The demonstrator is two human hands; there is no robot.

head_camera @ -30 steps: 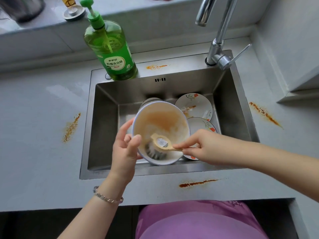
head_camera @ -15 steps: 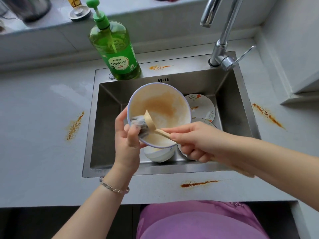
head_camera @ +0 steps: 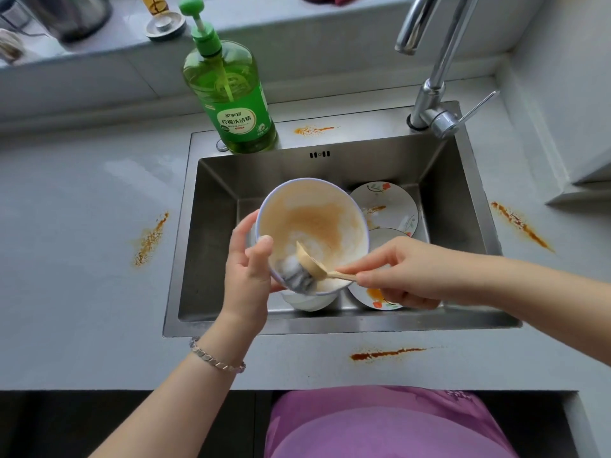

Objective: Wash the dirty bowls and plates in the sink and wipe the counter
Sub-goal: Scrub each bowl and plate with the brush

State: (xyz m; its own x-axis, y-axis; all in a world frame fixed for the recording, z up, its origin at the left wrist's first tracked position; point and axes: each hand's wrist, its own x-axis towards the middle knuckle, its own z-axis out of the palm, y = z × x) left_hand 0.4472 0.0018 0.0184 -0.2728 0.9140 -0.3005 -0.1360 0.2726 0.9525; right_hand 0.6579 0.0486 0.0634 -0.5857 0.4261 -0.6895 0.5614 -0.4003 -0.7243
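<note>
The left hand (head_camera: 248, 271) has its grip closed round the rim of the white, blue-edged ceramic bowl (head_camera: 317, 219), which is tilted above the stainless steel sink (head_camera: 211, 233). The right hand (head_camera: 400, 272) pinches the wooden-handled dish brush (head_camera: 309, 264), its bristles against the bowl's lower inside wall. Orange-brown film covers most of the bowl, so washing looks barely begun. Two floral white plates (head_camera: 390, 206) and what seems a smaller white bowl (head_camera: 307, 301) lie below, apparently unwashed. Orange stains (head_camera: 150, 239) mark the grey surface (head_camera: 82, 276), not yet wiped.

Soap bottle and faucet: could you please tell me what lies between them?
In the head view, an orange stain lies on the sink ledge between the soap bottle and the faucet.
</note>
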